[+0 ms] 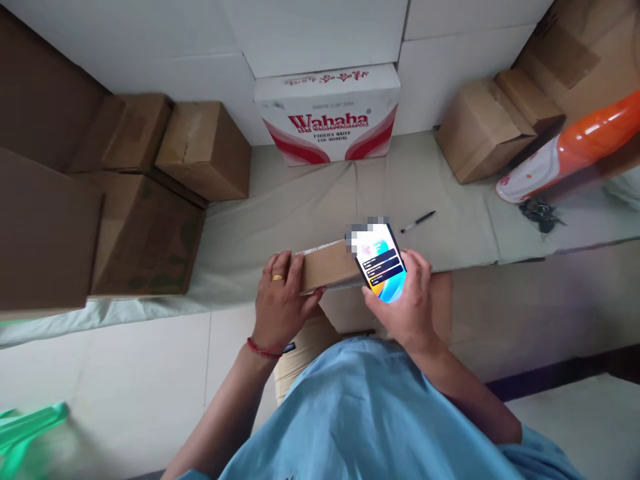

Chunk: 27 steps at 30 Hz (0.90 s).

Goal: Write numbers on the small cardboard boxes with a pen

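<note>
A small brown cardboard box (330, 265) lies at the front edge of the cloth-covered ledge. My left hand (283, 293), with a ring and a red bracelet, is closed around its left end, fingers on top and thumb along the near side. In my right hand (405, 297) is a smartphone (383, 263) with its screen lit, tilted and held over the box's right end. The phone hides that end of the box. Beyond the phone, a black and clear pen (418, 221) lies on the pale cloth (310, 193).
A white and red Wahaha water carton (330, 120) stands against the white wall. Cardboard boxes (205, 150) are stacked at the left, and more boxes (483, 130) stand at the right. An orange and white bottle-like object (565, 153) and a dark bundle (541, 215) are at the right.
</note>
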Each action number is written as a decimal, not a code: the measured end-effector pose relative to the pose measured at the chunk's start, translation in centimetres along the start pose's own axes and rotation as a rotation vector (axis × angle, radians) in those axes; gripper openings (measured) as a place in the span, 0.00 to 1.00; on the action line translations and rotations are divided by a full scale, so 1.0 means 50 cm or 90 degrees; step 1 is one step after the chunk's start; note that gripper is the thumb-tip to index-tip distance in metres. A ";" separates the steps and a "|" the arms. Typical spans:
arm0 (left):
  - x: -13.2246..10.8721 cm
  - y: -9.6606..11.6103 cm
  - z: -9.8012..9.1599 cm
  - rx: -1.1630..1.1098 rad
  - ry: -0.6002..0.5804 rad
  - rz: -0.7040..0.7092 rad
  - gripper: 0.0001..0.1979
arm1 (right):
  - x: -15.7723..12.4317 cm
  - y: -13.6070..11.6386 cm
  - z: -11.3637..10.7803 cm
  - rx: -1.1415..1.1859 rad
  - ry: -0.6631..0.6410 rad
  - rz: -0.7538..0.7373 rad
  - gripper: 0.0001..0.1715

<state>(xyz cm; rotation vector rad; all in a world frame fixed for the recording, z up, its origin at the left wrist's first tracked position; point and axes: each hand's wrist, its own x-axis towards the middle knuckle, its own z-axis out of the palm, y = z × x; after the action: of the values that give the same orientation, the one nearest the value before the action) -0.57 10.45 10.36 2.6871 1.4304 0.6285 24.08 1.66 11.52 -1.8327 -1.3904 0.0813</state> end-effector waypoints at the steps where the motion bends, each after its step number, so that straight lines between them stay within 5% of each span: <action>1: 0.001 -0.008 -0.004 -0.009 -0.016 0.002 0.38 | 0.004 0.015 -0.004 0.005 -0.002 0.011 0.47; 6: 0.005 -0.049 -0.017 -0.021 -0.056 0.003 0.48 | 0.043 0.170 -0.042 -0.046 0.023 0.147 0.45; 14: -0.009 -0.035 -0.025 -0.062 -0.051 -0.089 0.40 | 0.141 0.448 -0.155 -0.250 0.037 0.503 0.45; 18: -0.020 -0.029 -0.050 -0.121 -0.048 -0.191 0.38 | 0.178 0.508 -0.188 -0.258 0.043 0.531 0.46; 24: -0.036 -0.023 -0.084 -0.354 -0.089 -0.489 0.44 | 0.239 0.564 -0.201 -0.269 0.049 0.553 0.45; 27: -0.049 -0.007 -0.072 -0.632 -0.080 -0.630 0.43 | 0.256 0.561 -0.205 -0.201 0.047 0.412 0.40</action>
<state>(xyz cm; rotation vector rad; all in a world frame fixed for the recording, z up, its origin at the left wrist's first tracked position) -3.35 8.12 12.76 1.0848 1.5564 0.7332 55.92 4.88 5.87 -2.4643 -0.7406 0.1283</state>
